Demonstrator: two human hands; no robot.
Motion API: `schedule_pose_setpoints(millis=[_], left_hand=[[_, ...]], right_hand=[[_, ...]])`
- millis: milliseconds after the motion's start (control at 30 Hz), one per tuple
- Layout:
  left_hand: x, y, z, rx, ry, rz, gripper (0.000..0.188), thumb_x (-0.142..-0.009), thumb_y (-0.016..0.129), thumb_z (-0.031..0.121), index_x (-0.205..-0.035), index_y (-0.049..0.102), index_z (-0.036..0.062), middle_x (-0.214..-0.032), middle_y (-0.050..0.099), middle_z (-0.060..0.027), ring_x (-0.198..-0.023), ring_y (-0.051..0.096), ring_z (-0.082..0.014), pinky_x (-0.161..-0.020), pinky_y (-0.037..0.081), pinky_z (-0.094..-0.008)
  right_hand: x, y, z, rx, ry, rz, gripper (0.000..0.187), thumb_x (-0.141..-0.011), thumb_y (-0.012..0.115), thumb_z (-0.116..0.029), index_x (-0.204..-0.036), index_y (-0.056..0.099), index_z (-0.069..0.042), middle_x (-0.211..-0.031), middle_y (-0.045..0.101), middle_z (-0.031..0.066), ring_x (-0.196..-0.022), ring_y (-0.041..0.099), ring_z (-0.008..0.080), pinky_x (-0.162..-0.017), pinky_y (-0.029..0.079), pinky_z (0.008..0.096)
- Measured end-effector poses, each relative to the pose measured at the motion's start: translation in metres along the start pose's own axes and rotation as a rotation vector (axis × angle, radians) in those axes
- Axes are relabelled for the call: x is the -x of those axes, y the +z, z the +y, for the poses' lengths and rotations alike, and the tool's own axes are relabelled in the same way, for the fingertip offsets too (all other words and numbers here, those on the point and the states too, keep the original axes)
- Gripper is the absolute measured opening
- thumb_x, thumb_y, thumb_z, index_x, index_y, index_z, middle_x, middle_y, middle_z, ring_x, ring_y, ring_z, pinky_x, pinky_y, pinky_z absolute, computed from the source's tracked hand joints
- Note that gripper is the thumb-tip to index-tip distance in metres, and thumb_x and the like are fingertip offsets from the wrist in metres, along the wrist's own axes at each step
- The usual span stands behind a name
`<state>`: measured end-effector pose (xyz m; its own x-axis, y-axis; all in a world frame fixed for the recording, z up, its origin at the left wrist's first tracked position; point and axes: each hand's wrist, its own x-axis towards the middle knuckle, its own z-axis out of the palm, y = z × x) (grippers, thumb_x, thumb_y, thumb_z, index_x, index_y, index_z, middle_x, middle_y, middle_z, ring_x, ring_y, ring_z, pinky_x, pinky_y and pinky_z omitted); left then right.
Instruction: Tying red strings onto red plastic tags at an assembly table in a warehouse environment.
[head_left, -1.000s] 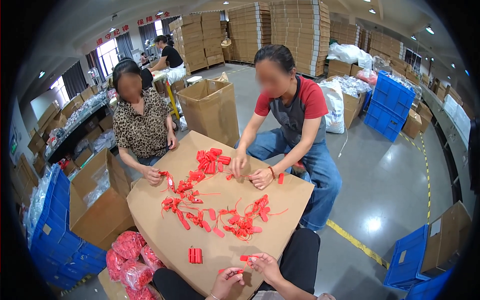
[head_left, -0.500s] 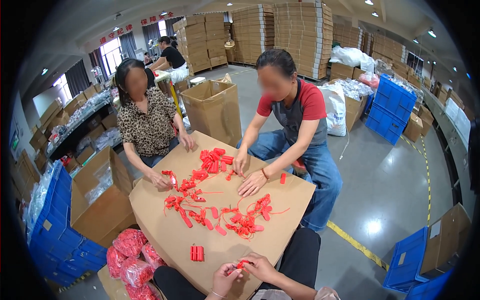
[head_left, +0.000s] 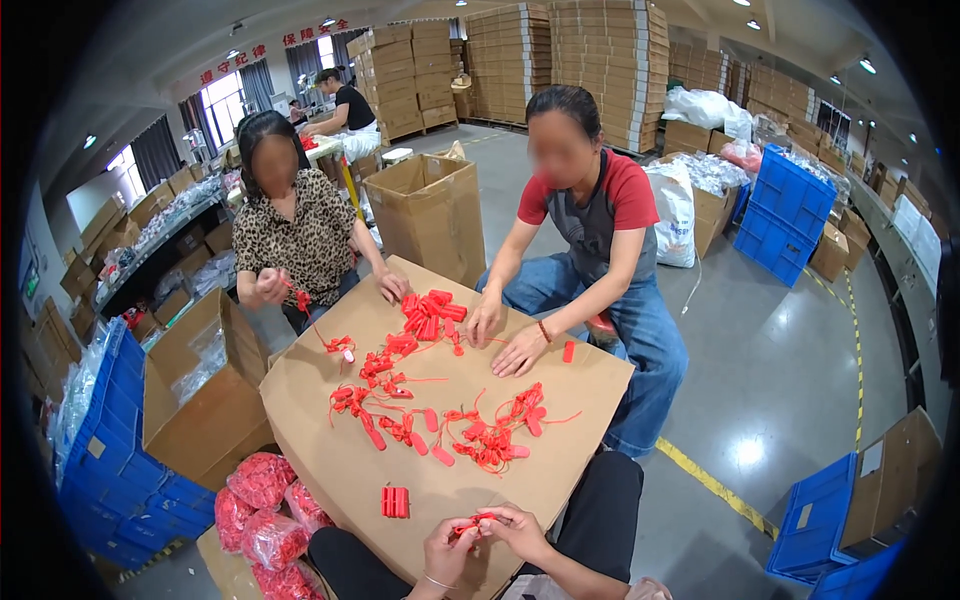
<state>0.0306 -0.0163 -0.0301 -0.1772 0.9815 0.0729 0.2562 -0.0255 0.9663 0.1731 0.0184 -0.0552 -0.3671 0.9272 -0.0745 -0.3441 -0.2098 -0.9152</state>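
Note:
Close to the near edge of the cardboard-topped table (head_left: 330, 440), my left hand (head_left: 447, 549) and my right hand (head_left: 518, 532) meet fingertip to fingertip. Both pinch a small red corded piece (head_left: 474, 525), partly covered by my fingers. Just left and beyond lies a neat block of red plastic pieces (head_left: 395, 502). Farther off, a tangle of red cords with flat red tags (head_left: 490, 445) spreads over the cardboard. More red blocks (head_left: 430, 315) are heaped toward the far side.
Across the table, one person's hand (head_left: 270, 286) lifts a red cord; another person's hands (head_left: 519, 349) rest on the cardboard. Bags of red pieces (head_left: 272, 538) sit at my left. An open carton (head_left: 205, 390) and blue crates (head_left: 120, 470) stand beyond them.
The person at far left has raised a red corded piece off the table. My hands stay in nearly the same place, fingers shifted slightly on the red piece.

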Motion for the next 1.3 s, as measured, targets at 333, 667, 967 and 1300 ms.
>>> schedule_pose_setpoints(millis=[333,667,967,1300], left_hand=[[-0.003,-0.009,0.002,0.205,-0.154,-0.097,0.019,-0.078,0.064,0.005,-0.094,0.059,-0.0024,-0.08,0.062,-0.0049,-0.064,0.059,-0.0095,-0.057,0.048,-0.0205],[-0.009,-0.03,0.023,0.402,-0.242,-0.106,0.018,-0.079,0.061,0.001,-0.097,0.057,-0.0026,-0.081,0.061,-0.0058,-0.066,0.059,-0.0091,-0.06,0.049,-0.0199],[-0.011,-0.042,0.039,0.376,-0.194,-0.032,0.018,-0.077,0.061,-0.002,-0.095,0.058,-0.0017,-0.083,0.061,-0.0054,-0.071,0.059,-0.0105,-0.067,0.049,-0.0227],[-0.013,-0.064,0.044,0.496,-0.234,-0.073,0.017,-0.076,0.059,-0.004,-0.093,0.056,-0.0018,-0.079,0.06,-0.0091,-0.067,0.059,-0.0169,-0.062,0.047,-0.0233]], right_hand=[[0.006,0.007,-0.004,-0.014,-0.035,0.05,0.023,-0.086,0.055,-0.005,-0.107,0.057,0.001,-0.092,0.06,0.0044,-0.081,0.057,0.0087,-0.072,0.046,0.021],[0.003,0.007,0.008,0.687,-0.193,-0.363,0.042,-0.079,0.063,-0.016,-0.119,0.05,-0.009,-0.109,0.056,0.0109,-0.099,0.053,0.0203,-0.084,0.043,0.0313],[0.013,0.017,0.027,0.7,-0.079,-0.492,0.029,-0.08,0.061,-0.016,-0.107,0.054,-0.007,-0.089,0.054,0.0047,-0.074,0.053,0.01,-0.064,0.044,0.0237],[0.024,0.004,0.03,0.214,0.303,-0.617,0.032,-0.084,0.059,-0.011,-0.116,0.052,-0.007,-0.076,0.048,-0.0074,-0.06,0.042,0.002,-0.054,0.038,0.0186]])
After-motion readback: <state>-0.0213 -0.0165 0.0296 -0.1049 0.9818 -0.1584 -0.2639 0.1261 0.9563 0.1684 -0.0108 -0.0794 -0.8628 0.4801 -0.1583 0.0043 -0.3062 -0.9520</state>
